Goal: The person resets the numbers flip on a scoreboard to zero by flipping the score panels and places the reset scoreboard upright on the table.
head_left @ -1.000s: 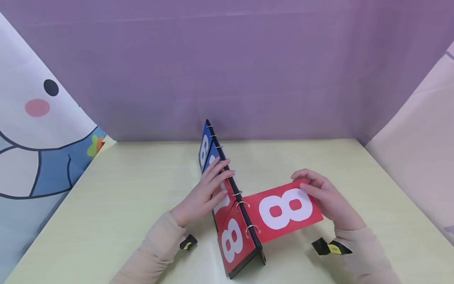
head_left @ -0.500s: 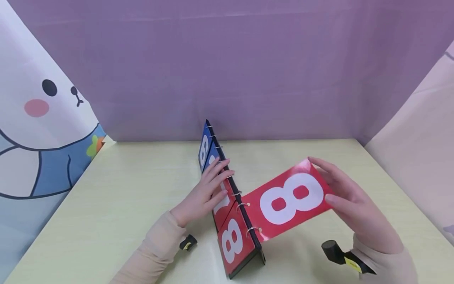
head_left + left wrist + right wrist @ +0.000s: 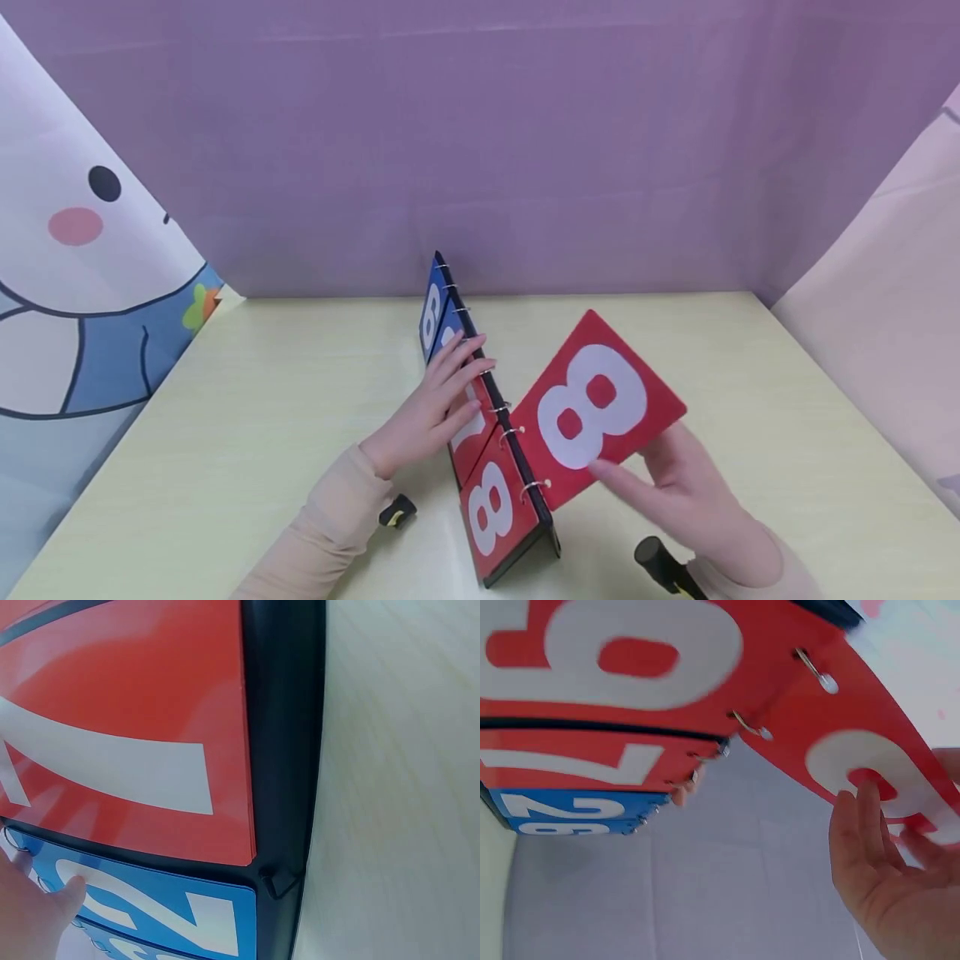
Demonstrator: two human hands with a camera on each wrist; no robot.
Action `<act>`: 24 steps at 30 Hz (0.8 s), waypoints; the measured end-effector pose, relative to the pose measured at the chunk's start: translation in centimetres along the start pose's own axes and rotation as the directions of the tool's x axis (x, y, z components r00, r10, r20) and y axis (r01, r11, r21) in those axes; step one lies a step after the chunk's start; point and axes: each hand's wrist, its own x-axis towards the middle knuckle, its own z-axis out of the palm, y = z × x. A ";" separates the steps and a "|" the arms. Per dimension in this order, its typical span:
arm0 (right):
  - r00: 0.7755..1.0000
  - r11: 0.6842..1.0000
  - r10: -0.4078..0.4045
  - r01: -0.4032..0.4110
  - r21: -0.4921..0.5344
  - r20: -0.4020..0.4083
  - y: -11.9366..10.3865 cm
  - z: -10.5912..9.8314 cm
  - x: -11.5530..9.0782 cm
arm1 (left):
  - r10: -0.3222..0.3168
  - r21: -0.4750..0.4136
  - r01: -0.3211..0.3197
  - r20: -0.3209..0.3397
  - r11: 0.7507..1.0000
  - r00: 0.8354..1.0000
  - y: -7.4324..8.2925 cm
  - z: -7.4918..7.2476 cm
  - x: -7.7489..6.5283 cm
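Observation:
A tabletop flip scoreboard (image 3: pixel 498 500) stands tented on the table, with red cards at its near end and blue cards (image 3: pixel 432 312) at its far end. My left hand (image 3: pixel 427 408) rests on it, fingers fairly straight across the black top edge. My right hand (image 3: pixel 693 492) holds a red number card (image 3: pixel 525 450) marked 8, thumb in front and the other fingers hidden behind. Tilted upward, this card still hangs on its two metal rings (image 3: pixel 534 485). From the right wrist view, the fingers (image 3: pixel 847 832) lie against the card's other face.
The pale table (image 3: pixel 300 350) carries the scoreboard. A purple backdrop (image 3: pixel 480 150) rises behind it, and a cartoon-printed sheet (image 3: pixel 112 333) hangs at the left. A black wrist strap piece (image 3: pixel 397 511) shows by the left sleeve, another (image 3: pixel 663 567) by the right.
My right hand has swung the red card up, then back toward the scoreboard, moving from its far corner to its near lower edge. The left hand and scoreboard have stayed put.

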 end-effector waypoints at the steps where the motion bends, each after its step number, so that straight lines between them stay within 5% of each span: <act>1: 1.000 0.999 -0.009 0.010 -0.044 0.013 0.0 0.3 0.0 | 0.001 0.000 -0.001 -0.001 1.000 1.000 0.0 0.0 0.0; 7: 0.996 0.987 -0.063 0.071 -0.143 0.058 0.1 1.4 0.0 | 0.011 0.002 -0.011 -0.008 1.000 1.000 -0.1 0.0 0.0; 10: 0.983 0.966 -0.169 0.179 -0.186 0.073 0.5 2.0 0.2 | 0.027 0.006 -0.027 -0.015 1.000 1.000 -0.2 0.0 0.0; 14: 0.911 0.880 -0.399 0.412 -0.239 0.103 1.3 3.0 0.7 | 0.110 0.045 -0.108 -0.060 0.993 0.992 -0.8 0.4 0.1; 18: 0.844 0.799 -0.515 0.536 -0.273 0.148 1.5 3.8 1.0 | 0.318 0.159 -0.292 -0.180 0.943 0.931 -1.2 0.6 0.8; 21: 0.845 0.782 -0.501 0.534 -0.321 0.185 1.2 4.1 0.7 | 0.392 0.180 -0.360 -0.198 0.915 0.898 -1.7 0.7 1.1; 24: 0.872 0.790 -0.447 0.489 -0.370 0.200 0.9 4.2 0.4 | 0.352 0.113 -0.338 -0.149 0.934 0.924 -2.4 0.8 1.0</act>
